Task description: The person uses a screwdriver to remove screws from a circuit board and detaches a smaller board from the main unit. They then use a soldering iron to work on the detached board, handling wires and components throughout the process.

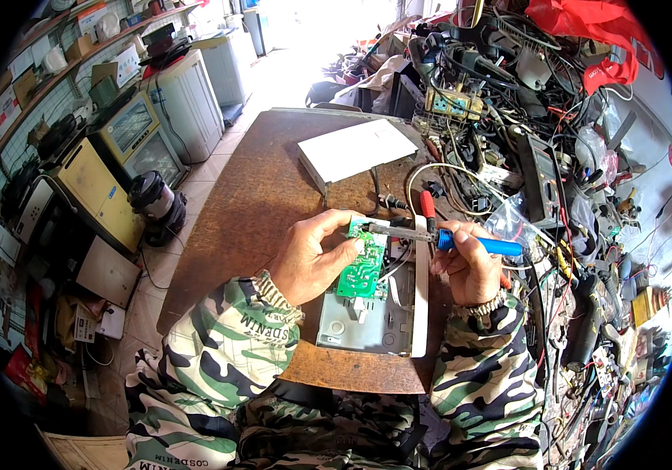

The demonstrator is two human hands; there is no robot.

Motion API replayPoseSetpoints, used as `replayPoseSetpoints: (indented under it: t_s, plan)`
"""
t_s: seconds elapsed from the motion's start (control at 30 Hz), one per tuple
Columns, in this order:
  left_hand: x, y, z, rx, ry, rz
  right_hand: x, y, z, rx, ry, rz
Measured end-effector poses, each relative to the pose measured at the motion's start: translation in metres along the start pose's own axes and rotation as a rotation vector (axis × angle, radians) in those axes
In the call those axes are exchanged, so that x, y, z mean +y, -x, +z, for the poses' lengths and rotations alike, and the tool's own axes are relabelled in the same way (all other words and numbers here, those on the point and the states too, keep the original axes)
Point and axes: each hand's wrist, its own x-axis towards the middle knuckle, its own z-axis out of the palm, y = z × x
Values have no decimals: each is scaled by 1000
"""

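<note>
My left hand pinches the upper left edge of a green circuit board, its traced side facing up. In my right hand is a soldering iron with a blue handle, its metal shaft pointing left across the board's top edge. Whether the tip touches the board I cannot tell. Beneath the board lies an open, shallow metal housing with a white side wall, and wires run between the two. Just beyond the iron, a red-handled tool stands near the housing.
On the brown wooden table rests a white cover panel toward the back. Tangled cables, a meter and loose parts pile up along the right. A dark cylindrical appliance and cabinets line the left, beyond the tiled floor.
</note>
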Motion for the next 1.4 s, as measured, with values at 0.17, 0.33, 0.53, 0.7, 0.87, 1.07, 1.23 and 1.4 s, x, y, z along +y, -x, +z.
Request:
replayPoseSetpoints:
  t_s: [0.17, 0.33, 0.53, 0.7, 0.87, 1.07, 1.23, 1.4]
  plan:
    - [5, 2, 2, 12, 46, -12, -1, 0, -3, -27, -42, -7]
    - [9, 2, 8, 16, 61, 32, -9, 3, 18, 68, -185, -91]
    - [25, 7, 16, 71, 3, 84, 4, 27, 36, -24, 436, -355]
    - [42, 14, 25, -2, -19, 159, 11, 25, 40, -66, 398, -350]
    - [40, 18, 28, -3, 27, 196, 8, 24, 38, -118, 294, -233]
    - [39, 23, 30, 98, -111, 272, 5, 21, 45, -258, 241, -249]
    - [30, 20, 32, 119, -153, 292, 9, 22, 39, -241, 218, -237]
    - [35, 21, 32, 102, -104, 264, 4, 24, 43, -258, 187, -203]
